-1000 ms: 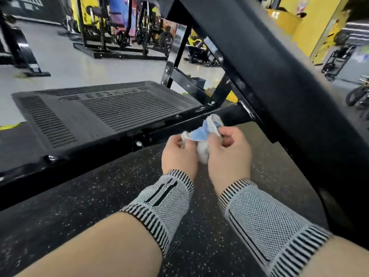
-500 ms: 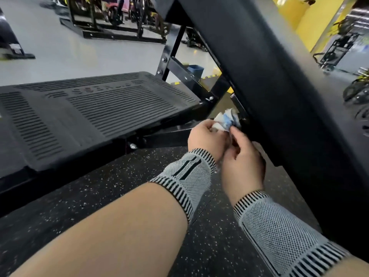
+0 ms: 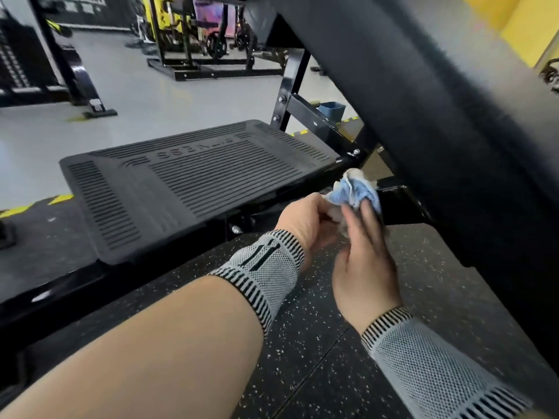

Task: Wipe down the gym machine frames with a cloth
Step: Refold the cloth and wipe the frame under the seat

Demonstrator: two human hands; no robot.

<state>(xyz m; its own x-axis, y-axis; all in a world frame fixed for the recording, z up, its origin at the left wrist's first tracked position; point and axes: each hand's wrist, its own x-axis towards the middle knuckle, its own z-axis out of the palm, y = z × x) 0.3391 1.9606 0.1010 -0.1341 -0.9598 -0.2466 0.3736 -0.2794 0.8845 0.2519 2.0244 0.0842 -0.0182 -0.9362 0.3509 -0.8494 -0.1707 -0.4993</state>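
Cloth (image 3: 355, 190) lifted nearer frame bar (image 3: 393, 192), bunched with no clear axis; left hand (image 3: 305, 220) and right hand (image 3: 364, 255) both pinching it

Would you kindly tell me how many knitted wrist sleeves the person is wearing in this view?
2: one wrist sleeve on the left forearm, centre of the view; the other wrist sleeve on the right forearm, lower right. Neither appears hidden.
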